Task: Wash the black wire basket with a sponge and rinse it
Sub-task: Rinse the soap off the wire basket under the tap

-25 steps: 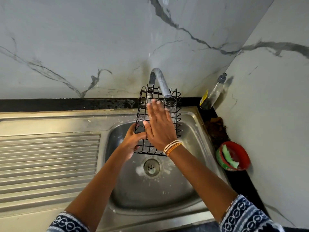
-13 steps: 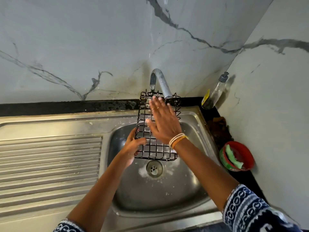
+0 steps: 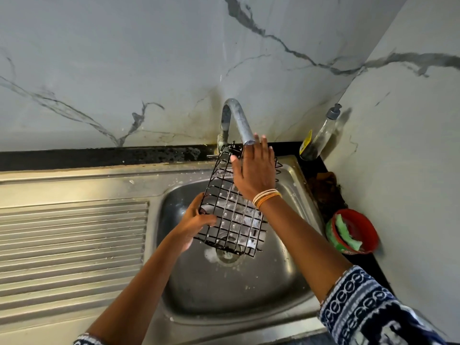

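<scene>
The black wire basket [image 3: 231, 215] is held tilted over the steel sink [image 3: 224, 295], its far end under the curved tap [image 3: 239, 120]. Water films several of its meshes. My left hand [image 3: 193, 225] grips the basket's near left edge, fingers curled round the wire. My right hand [image 3: 254, 173] lies flat on the basket's upper part with straight fingers, right below the tap's spout. The green sponge [image 3: 344, 232] rests in a red bowl [image 3: 366, 230] on the counter to the right of the sink.
A ribbed steel draining board [image 3: 72, 245] stretches to the left of the sink. A clear soap pump bottle [image 3: 321, 135] leans in the back right corner. A dark brown clump [image 3: 323, 188] lies between bottle and bowl. Marble walls rise behind and at right.
The basket has tipped from nearly upright to slanting, its near end swung right over the drain. My right hand has slid up along it to the spout.
</scene>
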Motion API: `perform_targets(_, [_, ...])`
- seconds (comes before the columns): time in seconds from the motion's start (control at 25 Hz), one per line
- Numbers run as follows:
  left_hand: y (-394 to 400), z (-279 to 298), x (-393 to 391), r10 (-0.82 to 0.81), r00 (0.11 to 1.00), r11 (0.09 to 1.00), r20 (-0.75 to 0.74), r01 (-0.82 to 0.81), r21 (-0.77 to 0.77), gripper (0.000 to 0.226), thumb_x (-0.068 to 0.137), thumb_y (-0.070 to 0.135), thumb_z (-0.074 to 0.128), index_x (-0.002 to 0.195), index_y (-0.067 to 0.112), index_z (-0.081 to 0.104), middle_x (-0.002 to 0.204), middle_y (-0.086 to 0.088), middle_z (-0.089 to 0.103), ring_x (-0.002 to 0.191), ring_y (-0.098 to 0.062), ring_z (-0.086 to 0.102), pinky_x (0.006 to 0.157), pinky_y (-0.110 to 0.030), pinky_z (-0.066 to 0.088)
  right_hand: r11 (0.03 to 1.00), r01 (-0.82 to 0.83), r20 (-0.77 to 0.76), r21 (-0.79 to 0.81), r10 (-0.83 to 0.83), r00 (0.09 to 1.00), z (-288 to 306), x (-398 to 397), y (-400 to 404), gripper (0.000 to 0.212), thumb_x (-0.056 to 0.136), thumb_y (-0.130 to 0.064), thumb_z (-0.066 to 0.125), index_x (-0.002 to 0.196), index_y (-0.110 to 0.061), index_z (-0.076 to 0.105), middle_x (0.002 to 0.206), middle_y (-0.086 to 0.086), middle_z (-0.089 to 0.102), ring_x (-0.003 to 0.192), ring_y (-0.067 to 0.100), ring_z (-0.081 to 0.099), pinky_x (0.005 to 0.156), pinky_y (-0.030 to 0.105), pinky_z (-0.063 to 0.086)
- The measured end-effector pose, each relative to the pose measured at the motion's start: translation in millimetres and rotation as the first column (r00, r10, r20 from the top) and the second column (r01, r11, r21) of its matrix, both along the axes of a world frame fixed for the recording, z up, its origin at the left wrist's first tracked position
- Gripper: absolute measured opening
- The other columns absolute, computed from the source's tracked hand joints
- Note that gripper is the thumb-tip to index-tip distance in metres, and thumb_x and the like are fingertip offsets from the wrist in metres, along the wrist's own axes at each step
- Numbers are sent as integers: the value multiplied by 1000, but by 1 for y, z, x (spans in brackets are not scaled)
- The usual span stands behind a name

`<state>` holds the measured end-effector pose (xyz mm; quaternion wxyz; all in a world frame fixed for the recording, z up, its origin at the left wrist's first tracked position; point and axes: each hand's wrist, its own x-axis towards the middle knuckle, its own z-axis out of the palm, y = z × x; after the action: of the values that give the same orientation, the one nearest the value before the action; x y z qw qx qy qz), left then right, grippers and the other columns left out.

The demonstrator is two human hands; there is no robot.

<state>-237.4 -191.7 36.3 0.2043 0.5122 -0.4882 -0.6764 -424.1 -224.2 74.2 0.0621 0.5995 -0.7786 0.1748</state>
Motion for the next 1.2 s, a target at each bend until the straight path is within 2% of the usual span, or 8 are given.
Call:
perform_targets(0.12, [3, -5, 2, -15, 1000, 1000, -13, 15, 1, 100, 56, 12, 64, 148, 26, 26, 79, -5, 43, 52, -4, 47, 58, -25, 46, 995, -98, -127, 6, 98, 987, -3, 6, 2, 75, 92, -59, 22, 136, -2, 42, 138, 23, 45, 132, 41, 37, 109, 56, 29])
perform_targets(0.36, [4, -9, -6, -111, 994, 989, -1, 111, -103, 89, 73, -10, 67, 146, 24, 26, 95, -4, 33, 66, -4, 49, 58, -16, 48, 988, 155, 12, -18, -155, 988, 28, 2, -22, 70, 82, -70, 37, 85, -8, 68, 83, 11, 67, 83, 33, 60, 77, 40, 45])
perform_targets(0.48, [2, -10, -7, -233, 970, 963, 63, 240, -125, 90, 77, -8, 67, 146, 21, 17, 95, -5, 38, 80, -13, 44, 67, -20, 49, 993, 105, 56, 59, -108, 993, 38, -2, -24, 61, 77, -74, 42, 71, -16, 62, 66, 2, 64, 67, 25, 63, 64, 32, 53])
perform_targets(0.6, [-16, 4, -13, -284, 958, 958, -23, 285, 35, 85, 74, 29, 69, 143, 20, 21, 113, -6, 46, 97, -21, 48, 95, -45, 39, 994, -9, 78, 106, 1, 997, 46, -5, -25, 65, 72, -77, 42, 82, -18, 68, 68, -1, 65, 64, 20, 63, 64, 29, 54])
perform_targets(0.72, [-40, 26, -30, -124, 991, 985, -54, 117, -125, 56, 69, 29, 71, 117, 10, 50, 109, -11, 57, 96, -21, 56, 86, -40, 47, 974, -221, -4, 54, 222, 975, 41, 12, -18, 58, 66, -76, 42, 78, -25, 67, 66, -2, 67, 64, 18, 63, 67, 27, 54])
perform_targets(0.84, [-53, 25, -39, -18, 999, 952, -40, 5, -306, 66, 58, 28, 78, 113, 5, 51, 98, -9, 62, 88, -17, 62, 74, -27, 52, 958, -268, 10, -107, 270, 963, 35, 9, -11, 51, 66, -72, 51, 72, -24, 67, 55, -9, 57, 55, 13, 56, 61, 22, 48])
perform_targets(1.0, [-58, 20, -49, 86, 996, 907, -21, -87, -411, 74, 53, 37, 79, 115, 11, 48, 98, 2, 59, 86, -10, 58, 70, -22, 49, 973, -219, 17, -69, 221, 975, 27, 2, -1, 66, 79, -73, 41, 112, -22, 66, 100, 3, 67, 93, 19, 60, 86, 37, 45])
perform_targets(1.2, [-56, 11, -56, 75, 997, 864, 29, -51, -500, 70, 51, 33, 78, 108, 11, 43, 98, -5, 57, 82, -14, 55, 68, -30, 51, 937, -346, 3, 43, 346, 938, 21, 14, 12, 56, 96, -44, 31, 145, -17, 37, 146, 4, 45, 135, 18, 39, 113, 38, 26])
